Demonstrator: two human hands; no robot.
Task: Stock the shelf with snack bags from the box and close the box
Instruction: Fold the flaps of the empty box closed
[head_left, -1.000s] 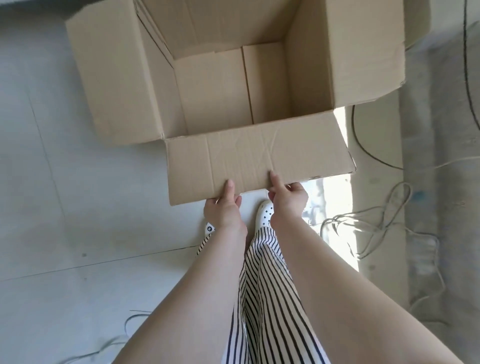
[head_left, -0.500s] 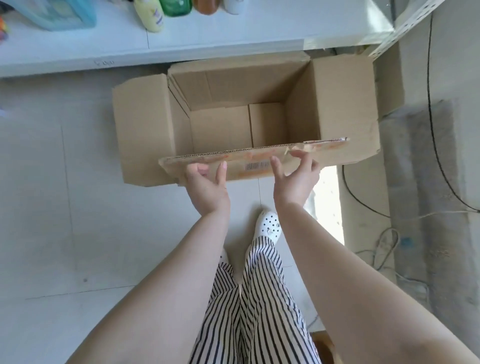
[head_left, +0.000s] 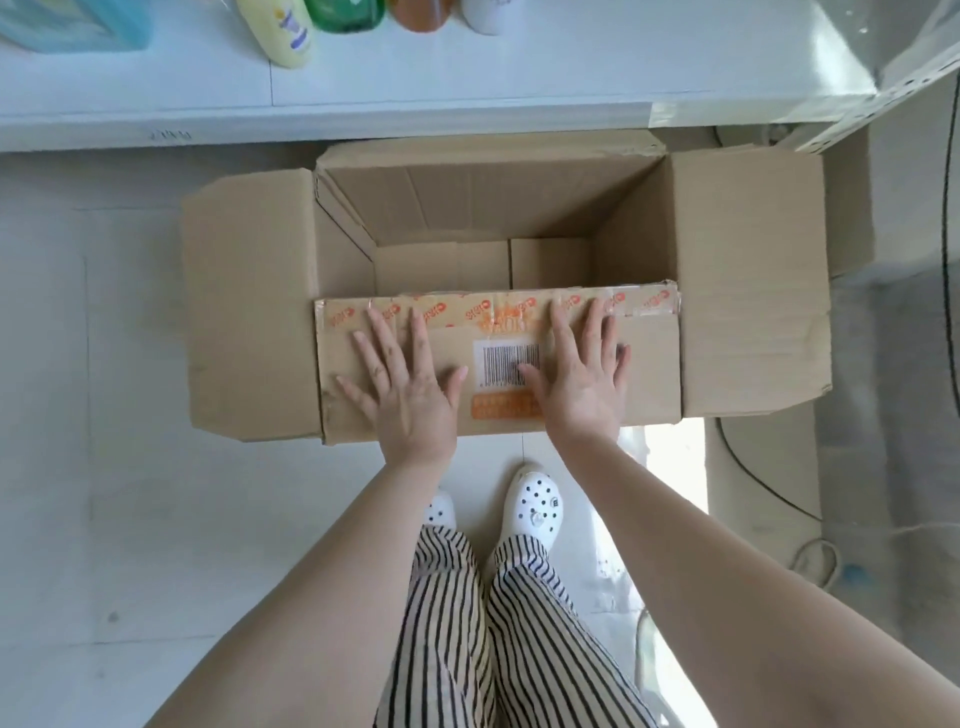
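A brown cardboard box (head_left: 467, 208) stands on the floor below a white shelf (head_left: 467, 78). Its inside looks bare; no snack bags show. The near flap (head_left: 649, 374), with orange tape and a barcode label, is folded down over the opening. My left hand (head_left: 400, 384) and my right hand (head_left: 582, 374) press flat on that flap, fingers spread and straight. The left flap (head_left: 249, 322) and right flap (head_left: 748, 291) are spread outward, and the far flap stands up against the shelf.
Bottles stand on the shelf: a yellow bottle (head_left: 283, 31), a green one (head_left: 345, 13), an orange one (head_left: 421, 13). A blue container (head_left: 72, 23) sits at the shelf's left. Cables (head_left: 769, 493) lie on the floor to the right. My feet in white clogs (head_left: 532, 506) stand just before the box.
The near flap hung outward a second ago, was lifted by both hands, and now lies folded over the opening. My hands went from pinching its edge to pressing flat on it.
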